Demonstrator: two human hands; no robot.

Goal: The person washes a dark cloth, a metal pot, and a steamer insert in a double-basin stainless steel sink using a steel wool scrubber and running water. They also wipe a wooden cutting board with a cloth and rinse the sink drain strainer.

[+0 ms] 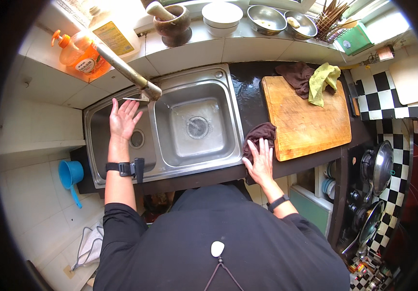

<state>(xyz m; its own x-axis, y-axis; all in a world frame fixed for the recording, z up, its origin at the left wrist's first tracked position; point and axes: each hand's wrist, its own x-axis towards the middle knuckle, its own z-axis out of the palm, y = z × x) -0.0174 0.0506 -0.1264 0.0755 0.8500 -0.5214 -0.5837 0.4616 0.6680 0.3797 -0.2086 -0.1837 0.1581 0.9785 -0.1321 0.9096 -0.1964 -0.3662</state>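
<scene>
My left hand (123, 122) hovers palm up over the smaller left basin, its fingers apart just below the faucet's lever handle (136, 99). Beside it, the metal faucet spout (150, 89) reaches over the double stainless steel sink (198, 162). A drain strainer (197, 127) lies at the bottom of the larger basin. My right hand (261, 162) rests with spread fingers on a crumpled dark brown cloth (263, 131), between the sink's rim and a wooden cutting board (310, 123). Another brown cloth (296, 76) and a yellow-green cloth (323, 82) lie on the board's far edge.
Soap bottles (85, 58), a mortar with pestle (172, 25), white bowls (222, 18) and metal bowls (267, 20) line the ledge. A blue dipper (70, 174) hangs at left. Knives (352, 91) stand right of the board. Lidded pans (381, 169) sit on the right.
</scene>
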